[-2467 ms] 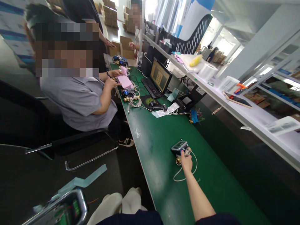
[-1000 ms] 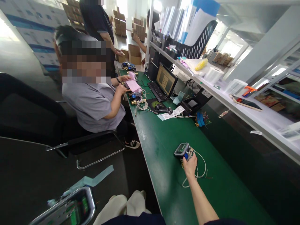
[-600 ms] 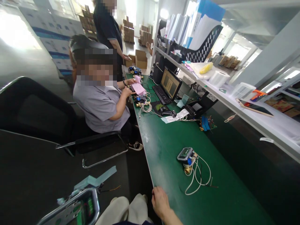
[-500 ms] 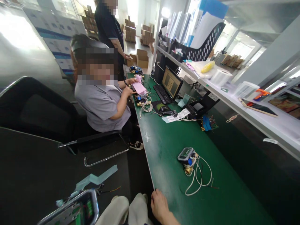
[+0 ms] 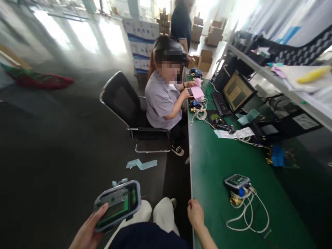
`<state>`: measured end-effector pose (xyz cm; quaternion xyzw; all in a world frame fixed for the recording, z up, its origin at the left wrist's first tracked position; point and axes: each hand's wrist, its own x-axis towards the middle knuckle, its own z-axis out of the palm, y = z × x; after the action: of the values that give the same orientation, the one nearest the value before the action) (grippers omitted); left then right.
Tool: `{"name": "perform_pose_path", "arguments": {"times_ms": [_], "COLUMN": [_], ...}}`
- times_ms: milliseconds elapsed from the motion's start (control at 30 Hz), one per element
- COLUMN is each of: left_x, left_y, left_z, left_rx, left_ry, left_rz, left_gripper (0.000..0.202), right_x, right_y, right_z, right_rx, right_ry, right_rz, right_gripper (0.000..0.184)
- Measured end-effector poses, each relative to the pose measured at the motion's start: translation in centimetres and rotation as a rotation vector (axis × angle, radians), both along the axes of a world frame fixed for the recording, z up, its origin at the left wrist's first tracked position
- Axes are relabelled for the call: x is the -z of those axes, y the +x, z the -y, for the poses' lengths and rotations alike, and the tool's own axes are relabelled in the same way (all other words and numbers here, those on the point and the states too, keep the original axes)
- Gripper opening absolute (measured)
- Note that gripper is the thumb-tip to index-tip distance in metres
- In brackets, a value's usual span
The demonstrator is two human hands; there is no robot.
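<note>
My left hand (image 5: 86, 232) holds a grey-framed device with a green circuit board (image 5: 118, 204) out over the floor at lower left. Fingers curled, my right hand (image 5: 195, 214) rests on the near edge of the green bench (image 5: 212, 166); I cannot see anything in it. A water meter with a grey display, a brass body and a coiled white cable (image 5: 240, 190) lies on the bench to the right of that hand, apart from it.
A seated person in a grey shirt (image 5: 162, 100) handles pink sheets (image 5: 197, 91) further along the bench. Beyond stand a monitor (image 5: 238, 90), a keyboard (image 5: 220, 103), papers and cables. A black chair (image 5: 124, 103), a standing person (image 5: 181, 24) and stacked boxes lie behind. A shelf (image 5: 285, 81) runs along the right.
My right hand let go of the water meter and drew back to the bench edge. The view swung left, and my left hand with the circuit-board device came fully into view.
</note>
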<state>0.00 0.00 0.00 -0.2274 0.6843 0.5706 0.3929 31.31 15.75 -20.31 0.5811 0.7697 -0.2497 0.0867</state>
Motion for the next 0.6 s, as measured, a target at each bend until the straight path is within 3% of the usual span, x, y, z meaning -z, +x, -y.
{"name": "perform_pose_path", "arguments": {"times_ms": [167, 500, 600], "left_x": [1.1, 3.6, 4.2], "left_y": [-2.9, -10.2, -12.4], "left_z": [4.6, 13.2, 15.1], "left_rx": [-0.033, -0.036, -0.035], "left_ry": [0.182, 0.274, 0.256], "left_rz": [-0.006, -0.002, 0.009], "left_gripper": [0.019, 0.018, 0.018], "right_x": [-0.2, 0.5, 0.1], "right_y": [-0.9, -5.6, -6.5], "right_z": [2.2, 11.3, 14.0], "right_rx": [-0.029, -0.027, 0.0], "right_ry": [-0.063, -0.174, -0.168], "right_rz": [0.081, 0.211, 0.227], "right_gripper": [0.03, 0.033, 0.032]}}
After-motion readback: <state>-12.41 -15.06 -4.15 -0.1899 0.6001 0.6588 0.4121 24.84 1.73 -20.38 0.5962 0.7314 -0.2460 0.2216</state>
